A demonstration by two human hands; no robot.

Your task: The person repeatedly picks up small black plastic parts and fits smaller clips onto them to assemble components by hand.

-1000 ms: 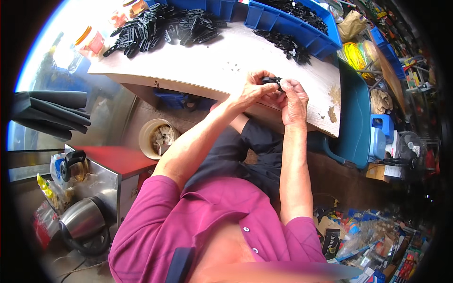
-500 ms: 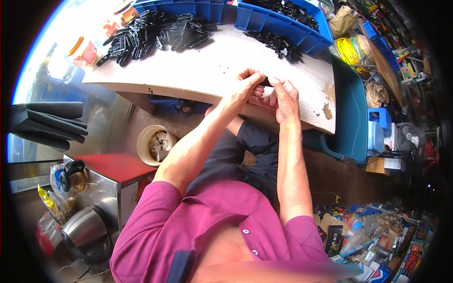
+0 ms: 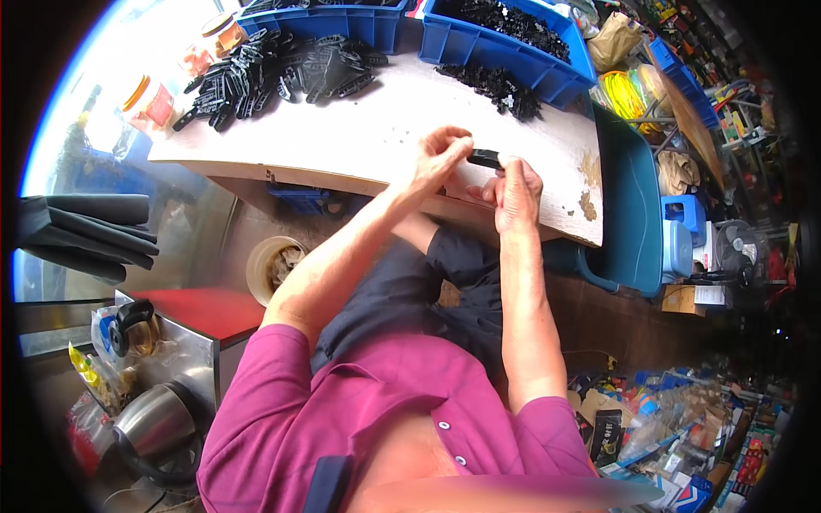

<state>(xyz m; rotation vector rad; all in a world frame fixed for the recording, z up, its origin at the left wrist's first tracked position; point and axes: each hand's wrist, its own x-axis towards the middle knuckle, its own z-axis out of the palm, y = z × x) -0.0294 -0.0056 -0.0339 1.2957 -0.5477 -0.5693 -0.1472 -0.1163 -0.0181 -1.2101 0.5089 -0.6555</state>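
The dark, slim piece (image 3: 486,158) was up in the air above the near edge of the surface, stretched between the person's two hands. The left hand (image 3: 440,154) had thumb and forefinger pinched at its left end, and the right hand (image 3: 518,190) gripped its right end, the other fingers curled under. From where I stood I couldn't tell whether anything small was fixed to it.

Just this one piece was being handled. Beyond it on the surface (image 3: 402,107), far left, lay a big pile of long black pieces (image 3: 244,81), and at the far right a heap of small black parts (image 3: 496,90) spilled in front of a blue bin (image 3: 453,41) holding plenty more. A second blue bin (image 3: 368,30) stood behind the pile. I couldn't say which of those were finished and which were waiting; judging by the heaps, though, plenty of handling seemed left, and the piece in hand had not been put down.

Half a second earlier the hands had been closer together, with the piece mostly hidden by the fingers; now they were further apart and its length showed between them. The piles and bins looked unchanged.

Farther out, a teal tub (image 3: 637,214) stood off the right end of the surface, and a pale bucket (image 3: 259,269) sat on the floor to the left.
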